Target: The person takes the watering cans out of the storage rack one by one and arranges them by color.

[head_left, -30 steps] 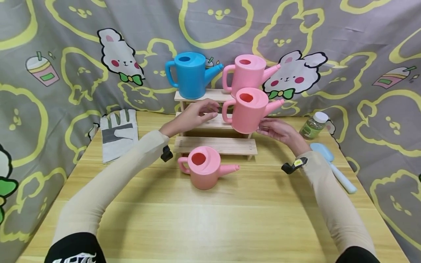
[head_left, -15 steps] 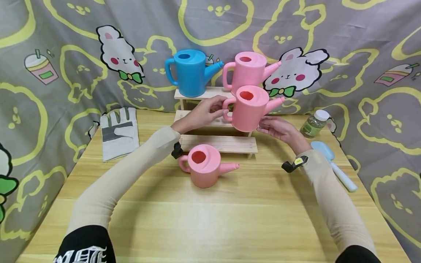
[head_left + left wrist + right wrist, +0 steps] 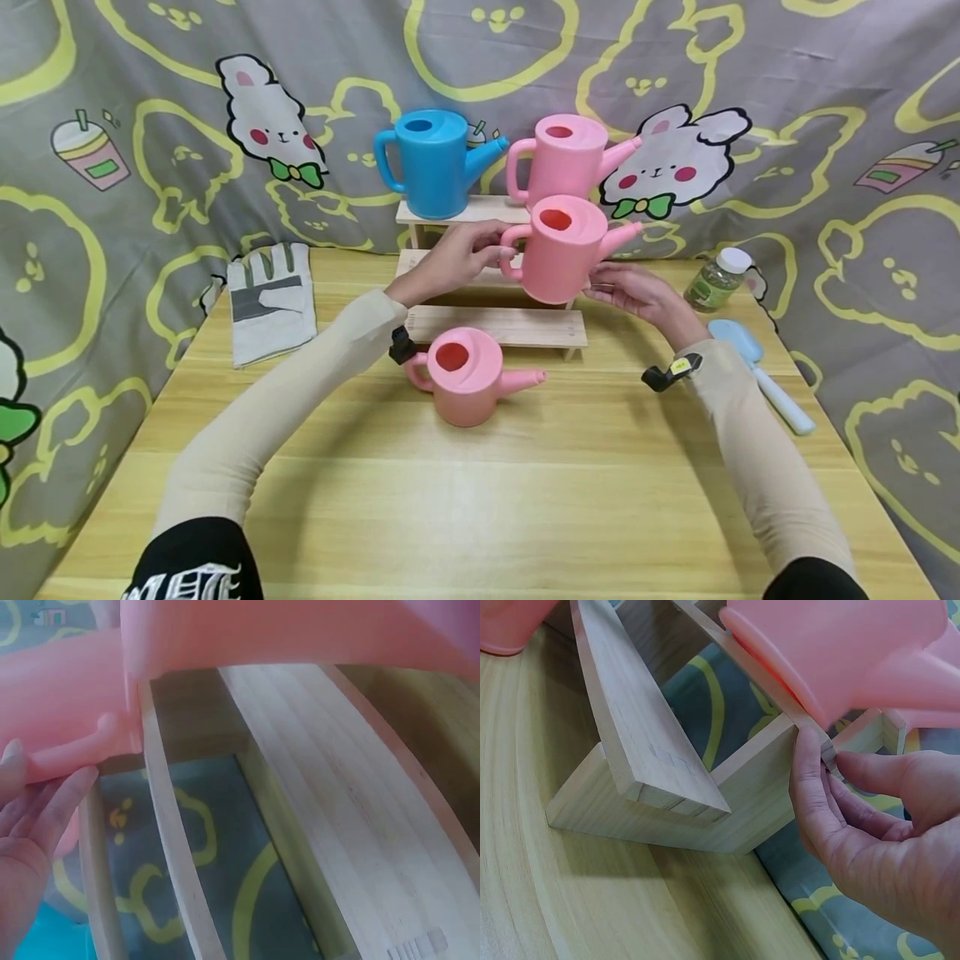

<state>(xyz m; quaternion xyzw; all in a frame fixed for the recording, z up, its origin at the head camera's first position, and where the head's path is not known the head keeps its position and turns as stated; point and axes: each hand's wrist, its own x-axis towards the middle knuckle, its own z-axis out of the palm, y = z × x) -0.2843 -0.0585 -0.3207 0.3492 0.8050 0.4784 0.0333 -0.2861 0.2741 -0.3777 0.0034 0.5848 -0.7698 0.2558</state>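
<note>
My left hand (image 3: 459, 260) grips the handle of a pink watering can (image 3: 558, 260) on the middle step of a small wooden tiered stand (image 3: 510, 327). In the left wrist view, the fingers (image 3: 64, 810) curl about that handle. At the step's right end, my right hand (image 3: 637, 296) pinches the board's tip between thumb and fingers, just below the can, as the right wrist view shows. Up on the top step stand a blue watering can (image 3: 432, 167) and another pink watering can (image 3: 566, 158). A third pink one (image 3: 467, 379) stands on the table before the stand.
A pair of grey-and-white work gloves (image 3: 272, 304) lies at the left. To the right are a clear jar with a white lid (image 3: 717, 281) and a light blue tool with a long handle (image 3: 765, 379). A patterned curtain (image 3: 337, 50) hangs behind the wooden table (image 3: 480, 508).
My left hand has moved right to the middle-step can and taken its handle. That can has shifted slightly left. My right hand stays at the step's end.
</note>
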